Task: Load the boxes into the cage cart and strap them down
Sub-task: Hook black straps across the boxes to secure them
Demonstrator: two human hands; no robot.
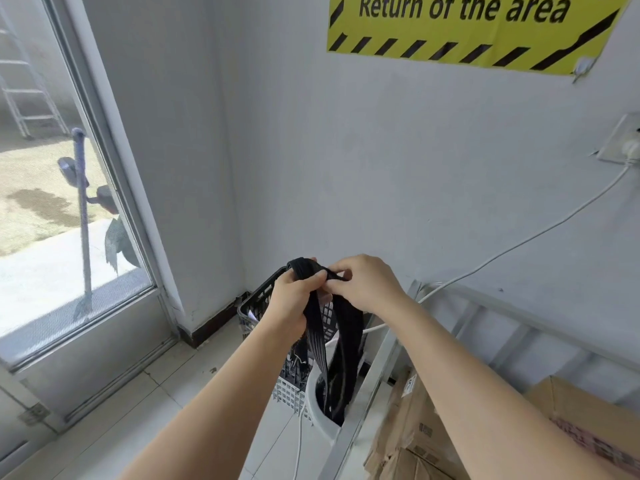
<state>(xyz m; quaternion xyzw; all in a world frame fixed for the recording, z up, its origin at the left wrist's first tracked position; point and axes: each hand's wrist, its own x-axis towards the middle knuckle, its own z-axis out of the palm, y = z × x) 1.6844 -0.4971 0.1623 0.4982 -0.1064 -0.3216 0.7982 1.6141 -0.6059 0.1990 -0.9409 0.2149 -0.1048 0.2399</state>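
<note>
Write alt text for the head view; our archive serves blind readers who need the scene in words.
Both bare hands, left hand and right hand, hold up a black strap whose loops hang into a white bin beside a plastic basket. Cardboard boxes sit inside the metal cage cart at lower right, below a yellow wall sign.
</note>
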